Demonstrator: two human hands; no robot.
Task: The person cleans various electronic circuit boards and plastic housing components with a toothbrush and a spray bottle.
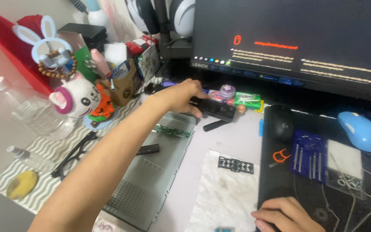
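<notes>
Left hand [181,96] outstretched gripping black box [217,109], right hand [286,215] curled on mat [280,180]

The support is a pale lilac-grey desk [232,133]. On its left part lies a striped grey and white cloth [48,150], and on this cloth rest black-framed glasses [71,154] and a flat round yellow disc [21,184]. Near the middle lies a grey metal panel with small holes [151,180]. Beside it, a white crumpled paper towel [224,193] lies on the desk, carrying a small black perforated strip [235,164]. At the right a black desk mat [280,184] covers the surface, with a black computer mouse [281,124] and a blue computer mouse [360,130] on it. A black marker pen [215,125] lies near the monitor.
</notes>
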